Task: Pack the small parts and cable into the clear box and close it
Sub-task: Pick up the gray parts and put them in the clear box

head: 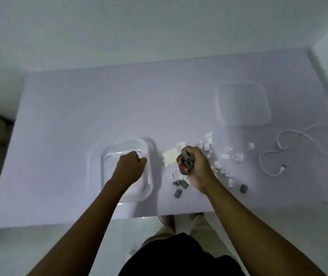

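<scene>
1. Pale table under dim light, against a white wall, carries everything.
2. Clear box sits open at centre-left; left hand rests curled over it, whether holding anything I cannot tell.
3. Right hand is clamped on a grey part above the scattered small parts.
4. Parts look light and rigid: pinch singly.
5. Cable lies far right, limp; coil it first. Lid waits behind.
</scene>
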`<control>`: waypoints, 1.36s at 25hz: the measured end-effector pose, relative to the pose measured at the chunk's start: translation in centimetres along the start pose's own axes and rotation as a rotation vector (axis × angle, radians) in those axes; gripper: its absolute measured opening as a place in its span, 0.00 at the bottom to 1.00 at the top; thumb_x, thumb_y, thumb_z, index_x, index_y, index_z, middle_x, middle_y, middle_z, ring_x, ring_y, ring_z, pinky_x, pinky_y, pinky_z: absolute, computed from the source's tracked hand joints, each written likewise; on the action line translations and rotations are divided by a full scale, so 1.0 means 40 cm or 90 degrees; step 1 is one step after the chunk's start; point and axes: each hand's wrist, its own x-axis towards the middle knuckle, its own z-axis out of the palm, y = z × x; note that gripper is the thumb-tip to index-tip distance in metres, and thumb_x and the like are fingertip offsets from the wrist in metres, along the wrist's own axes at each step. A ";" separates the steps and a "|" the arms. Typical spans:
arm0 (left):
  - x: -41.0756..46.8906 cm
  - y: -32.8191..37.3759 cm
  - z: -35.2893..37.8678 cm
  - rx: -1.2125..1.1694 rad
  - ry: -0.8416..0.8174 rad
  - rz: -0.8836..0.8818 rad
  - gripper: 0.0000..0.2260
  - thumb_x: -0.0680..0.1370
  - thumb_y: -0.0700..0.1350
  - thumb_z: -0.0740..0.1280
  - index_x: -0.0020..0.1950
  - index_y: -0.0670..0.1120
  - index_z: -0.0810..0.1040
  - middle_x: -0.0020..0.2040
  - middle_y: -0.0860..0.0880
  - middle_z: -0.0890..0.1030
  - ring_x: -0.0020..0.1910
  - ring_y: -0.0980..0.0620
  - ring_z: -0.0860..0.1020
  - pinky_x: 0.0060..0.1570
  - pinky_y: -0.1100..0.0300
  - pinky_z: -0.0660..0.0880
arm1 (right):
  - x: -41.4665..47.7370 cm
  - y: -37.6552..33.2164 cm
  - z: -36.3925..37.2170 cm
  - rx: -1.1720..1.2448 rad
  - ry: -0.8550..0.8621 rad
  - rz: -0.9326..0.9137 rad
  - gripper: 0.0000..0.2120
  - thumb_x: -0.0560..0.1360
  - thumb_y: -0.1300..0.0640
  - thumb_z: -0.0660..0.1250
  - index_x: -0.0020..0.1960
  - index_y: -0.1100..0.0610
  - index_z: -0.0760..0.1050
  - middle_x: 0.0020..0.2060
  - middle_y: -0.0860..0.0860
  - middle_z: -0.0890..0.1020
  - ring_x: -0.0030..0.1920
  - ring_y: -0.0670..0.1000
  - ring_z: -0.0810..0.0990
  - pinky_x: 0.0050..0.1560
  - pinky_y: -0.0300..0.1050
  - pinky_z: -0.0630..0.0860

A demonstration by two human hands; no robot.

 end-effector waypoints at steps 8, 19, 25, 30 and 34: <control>-0.033 -0.239 0.002 0.251 -0.079 -0.028 0.09 0.81 0.41 0.59 0.58 0.39 0.73 0.55 0.41 0.79 0.51 0.42 0.79 0.45 0.56 0.72 | 0.080 0.191 0.328 -0.180 -0.029 0.189 0.09 0.79 0.54 0.57 0.43 0.56 0.69 0.32 0.56 0.78 0.26 0.49 0.67 0.29 0.43 0.63; -0.015 -0.356 0.022 0.332 -0.045 0.033 0.10 0.79 0.36 0.59 0.59 0.40 0.75 0.56 0.41 0.77 0.57 0.41 0.76 0.52 0.50 0.75 | 0.147 0.301 0.352 -0.238 0.121 0.219 0.07 0.77 0.54 0.59 0.41 0.55 0.69 0.32 0.54 0.76 0.28 0.50 0.69 0.29 0.44 0.65; -0.022 -0.365 -0.033 0.097 0.136 0.110 0.10 0.79 0.46 0.64 0.54 0.42 0.79 0.48 0.44 0.81 0.48 0.45 0.79 0.43 0.55 0.76 | 0.151 0.318 0.334 -0.400 0.093 0.181 0.10 0.79 0.52 0.58 0.46 0.57 0.72 0.37 0.55 0.78 0.35 0.52 0.76 0.36 0.46 0.75; -0.018 -0.395 -0.030 -0.201 0.401 -0.002 0.15 0.82 0.52 0.60 0.64 0.46 0.73 0.59 0.44 0.75 0.58 0.47 0.74 0.53 0.55 0.75 | 0.138 0.335 0.353 -0.487 0.019 0.203 0.11 0.81 0.51 0.60 0.51 0.59 0.74 0.39 0.55 0.77 0.37 0.52 0.76 0.37 0.44 0.76; 0.009 -0.383 -0.022 -0.421 0.302 -0.067 0.20 0.84 0.51 0.54 0.75 0.48 0.63 0.71 0.46 0.70 0.66 0.50 0.71 0.64 0.59 0.68 | 0.135 0.367 0.390 -0.568 -0.026 0.214 0.12 0.80 0.51 0.61 0.55 0.59 0.73 0.43 0.55 0.78 0.39 0.53 0.77 0.43 0.47 0.79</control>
